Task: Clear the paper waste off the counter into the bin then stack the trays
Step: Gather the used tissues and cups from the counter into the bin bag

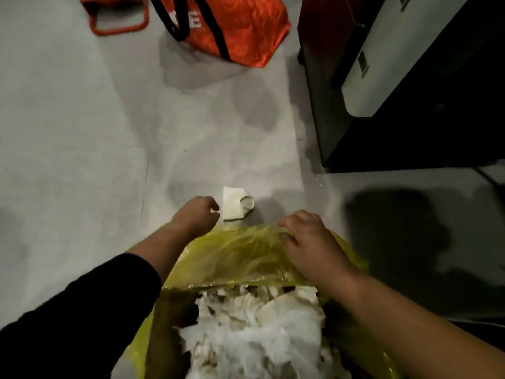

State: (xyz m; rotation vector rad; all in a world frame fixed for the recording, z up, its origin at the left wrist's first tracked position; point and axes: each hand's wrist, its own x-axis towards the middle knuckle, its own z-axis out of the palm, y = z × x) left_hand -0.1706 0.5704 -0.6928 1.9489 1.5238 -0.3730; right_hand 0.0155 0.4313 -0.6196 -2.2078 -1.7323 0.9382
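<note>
Paper scrap (235, 204), white, folded with one curled corner, lies on the grey floor (82, 132) just beyond the yellow bin bag (240, 255). Left hand (198, 214) hovers beside it, fingers curled toward a pinch, holding nothing yet. Right hand (306, 239) grips the bag's far rim, keeping the mouth open. Best approach, I judge: pinch the flat edge, lift, drop over the rim. Bag already heaped with white paper waste (254, 332). Orange tote (240, 28) well apart.

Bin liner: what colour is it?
Yellow, translucent bin liner; shows in the head view, the only one.
</note>
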